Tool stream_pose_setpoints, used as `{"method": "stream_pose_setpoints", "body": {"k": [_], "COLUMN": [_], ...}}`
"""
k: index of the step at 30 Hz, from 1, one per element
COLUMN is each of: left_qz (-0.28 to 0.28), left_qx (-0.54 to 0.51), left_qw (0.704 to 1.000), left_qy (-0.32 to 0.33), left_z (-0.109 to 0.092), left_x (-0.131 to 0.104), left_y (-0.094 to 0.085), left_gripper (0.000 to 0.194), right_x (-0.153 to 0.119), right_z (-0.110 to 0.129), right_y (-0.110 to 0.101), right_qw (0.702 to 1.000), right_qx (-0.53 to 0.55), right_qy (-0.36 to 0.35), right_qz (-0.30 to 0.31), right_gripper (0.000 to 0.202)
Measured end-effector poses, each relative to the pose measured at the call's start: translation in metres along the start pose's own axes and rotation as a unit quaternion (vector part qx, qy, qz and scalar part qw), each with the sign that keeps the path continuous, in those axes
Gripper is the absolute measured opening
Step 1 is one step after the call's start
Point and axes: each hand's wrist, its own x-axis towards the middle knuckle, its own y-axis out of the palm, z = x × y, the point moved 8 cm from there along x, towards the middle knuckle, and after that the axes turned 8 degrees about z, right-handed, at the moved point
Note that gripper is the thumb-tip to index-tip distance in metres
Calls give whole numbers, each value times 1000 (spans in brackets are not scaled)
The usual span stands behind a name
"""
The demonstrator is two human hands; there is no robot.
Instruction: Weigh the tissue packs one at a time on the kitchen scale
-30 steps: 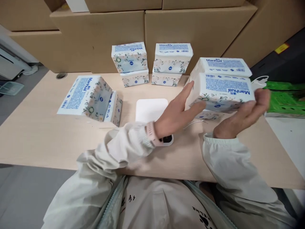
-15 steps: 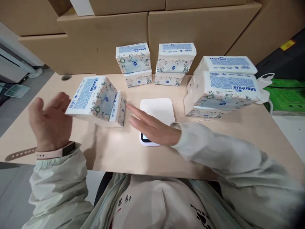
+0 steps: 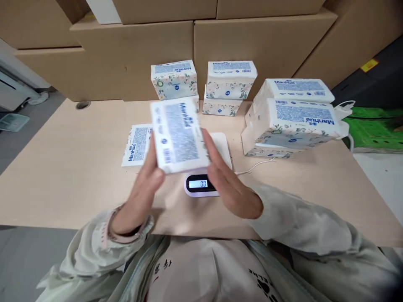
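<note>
Cardboard boxes (image 3: 126, 63) stacked along the back wall, brown, large. Light wood table (image 3: 63, 176) in front of them. On the table, right: pile of tissue packs (image 3: 296, 121), blue print on top. Back centre: two short stacks of tissue packs (image 3: 226, 86), floral wrap. Left of centre: one flat pack (image 3: 137, 144) lying on the table. Centre: white scale (image 3: 201, 183), display lit. Above the scale, lifted clear of the table: tissue pack (image 3: 179, 134), printed face up, clamped between left hand (image 3: 141, 193) on its left edge and right hand (image 3: 226, 180) on its right edge.
</note>
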Motion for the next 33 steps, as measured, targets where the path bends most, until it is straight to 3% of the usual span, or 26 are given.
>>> {"method": "stream_pose_setpoints", "body": {"k": [3,6,13,18,22,25,28,30,33], "left_qz": [82,109,75,62,67,70,120,77,-137], "left_qx": [-40,-62,-64,-106,-142,-155,-144,-114,-52], "left_qw": [996,991,992,991,986,984,981,990,987], "left_qy": [-20,-51,-75,-59,-51,-60,-48,-7,58], "left_z": [14,31,59,68,63,50,33,24,27], "left_x": [9,13,16,36,39,17,-6,-5,15], "left_y": [36,53,55,51,59,69,79,66,18], "left_gripper": [72,74,80,80,78,72,54,41,34], "right_x": [-37,-53,-51,-41,-28,-16,-2,7,20], "right_z": [-17,-34,-56,-62,-65,-70,-73,-74,-77], "right_y": [-22,-34,-45,-52,-65,-90,-120,-133,-134], "right_qw": [997,993,991,992,991,985,981,982,987], "right_qx": [6,15,23,-11,-23,-42,-70,-74,-60], "right_qy": [44,80,100,85,91,116,112,94,82], "right_qz": [-55,-85,-84,-92,-97,-119,-145,-147,-125], "right_gripper": [67,64,70,73,79,82,77,72,70]}}
